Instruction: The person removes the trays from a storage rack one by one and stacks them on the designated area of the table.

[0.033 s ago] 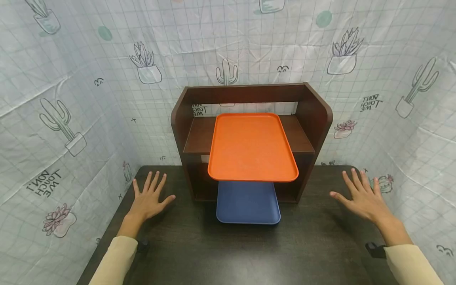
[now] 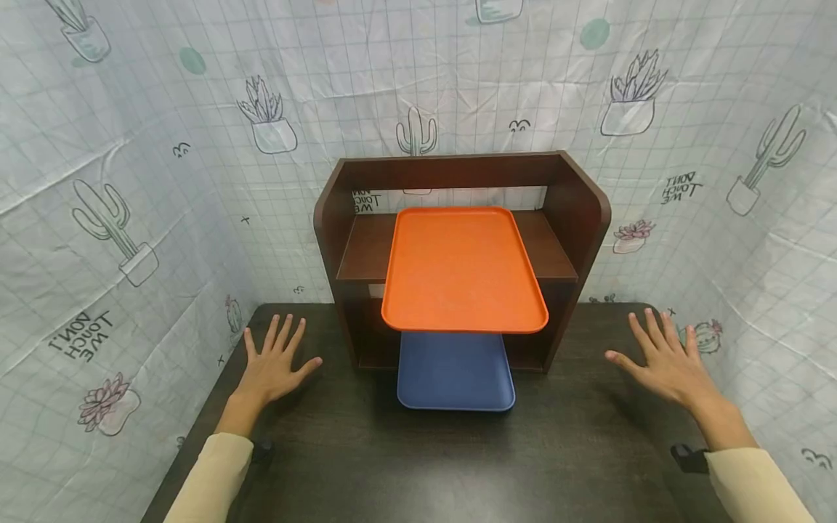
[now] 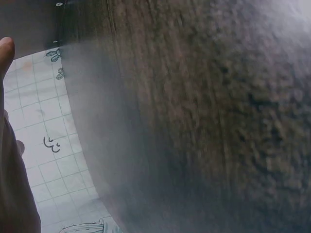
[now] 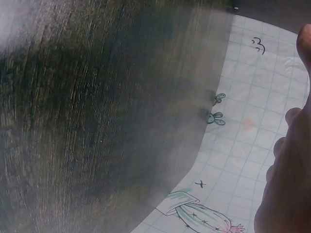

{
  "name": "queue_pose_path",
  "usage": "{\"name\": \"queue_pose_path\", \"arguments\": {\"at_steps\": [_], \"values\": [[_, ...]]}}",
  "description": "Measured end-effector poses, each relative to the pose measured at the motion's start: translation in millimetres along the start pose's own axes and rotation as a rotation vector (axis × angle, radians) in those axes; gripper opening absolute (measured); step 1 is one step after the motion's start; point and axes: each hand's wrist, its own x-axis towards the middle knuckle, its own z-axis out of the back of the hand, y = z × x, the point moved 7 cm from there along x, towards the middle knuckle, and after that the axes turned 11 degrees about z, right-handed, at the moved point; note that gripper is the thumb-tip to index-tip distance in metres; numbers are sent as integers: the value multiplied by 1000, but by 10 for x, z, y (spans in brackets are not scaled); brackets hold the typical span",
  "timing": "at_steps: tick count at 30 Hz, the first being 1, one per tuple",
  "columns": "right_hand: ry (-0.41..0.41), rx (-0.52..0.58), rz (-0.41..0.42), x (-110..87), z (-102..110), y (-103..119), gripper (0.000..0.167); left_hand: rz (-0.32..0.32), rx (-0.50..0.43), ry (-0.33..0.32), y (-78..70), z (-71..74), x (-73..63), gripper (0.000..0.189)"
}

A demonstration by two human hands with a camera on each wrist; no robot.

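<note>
My left hand (image 2: 271,370) is at the left side of the dark table, palm down with fingers spread and nothing in it. On the far right, my right hand (image 2: 667,369) has its fingers spread the same way and holds nothing. Between them an orange tray (image 2: 464,269) lies on the upper shelf of a brown wooden rack (image 2: 591,218), its front end jutting out. Below it a blue tray (image 2: 455,374) sticks out of the lower level onto the table, its back part hidden under the orange one. Both wrist views catch only the hands' edges and the tabletop.
The dark wood table (image 2: 451,465) stretches in front of the rack. A white grid-patterned sheet (image 2: 458,87) with plant drawings hangs behind and along both sides, close to each hand. Dark wrist straps (image 2: 689,459) show at the cuffs.
</note>
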Motion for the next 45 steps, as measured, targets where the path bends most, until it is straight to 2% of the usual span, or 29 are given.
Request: {"name": "queue_pose_path", "arguments": {"at_steps": [9, 14, 24, 31, 38, 45], "values": [[8, 1, -5, 1, 8, 29, 98, -19, -10, -25, -39, 23, -18, 98], [2, 0, -4, -7, 3, 30, 99, -16, -20, -14, -49, 33, -23, 98], [-9, -10, 0, -11, 5, 34, 100, -4, 25, -1, -27, 3, -6, 97], [-6, -7, -2, -11, 7, 32, 100, -5, 7, -10, -39, 30, -35, 97], [-4, -5, -2, -32, 9, 30, 100, 4, 2, -1, -27, -9, -64, 97], [0, -11, -4, -38, 14, 41, 100, -14, -15, -14, -32, -24, -75, 97]]}}
